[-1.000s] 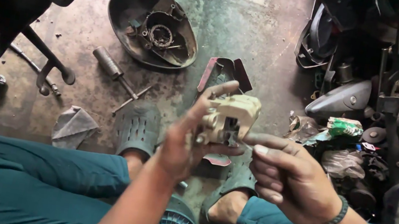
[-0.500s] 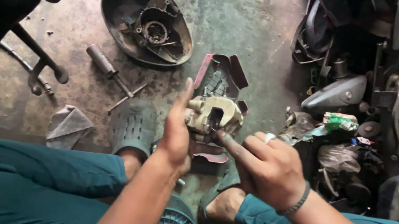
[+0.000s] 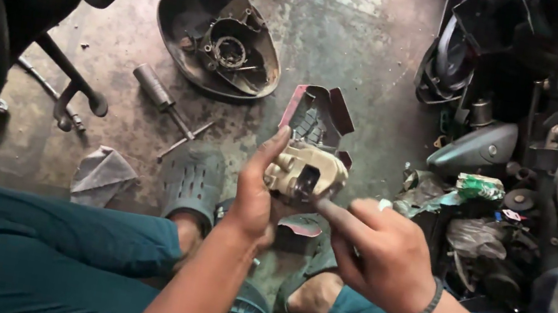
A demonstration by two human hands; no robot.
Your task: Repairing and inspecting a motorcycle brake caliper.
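Since before, our right hand [image 3: 384, 255] has closed in from four o'clock, forefinger pressing the cream metal part [image 3: 307, 171] our left hand [image 3: 255, 194] fingers grip

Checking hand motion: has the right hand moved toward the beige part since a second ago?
Yes. The right hand has closed in leftward; its forefinger now touches the beige part, held by the left hand above the red tray.

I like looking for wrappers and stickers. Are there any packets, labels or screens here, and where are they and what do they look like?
Green packet: on the parts pile to the right of the right hand, crumpled, green and white.
Small label: just right of and below that packet, tiny, white, red and blue.
Clear plastic bag: below them, wrinkled, greyish.
Screens or signs: none in view.
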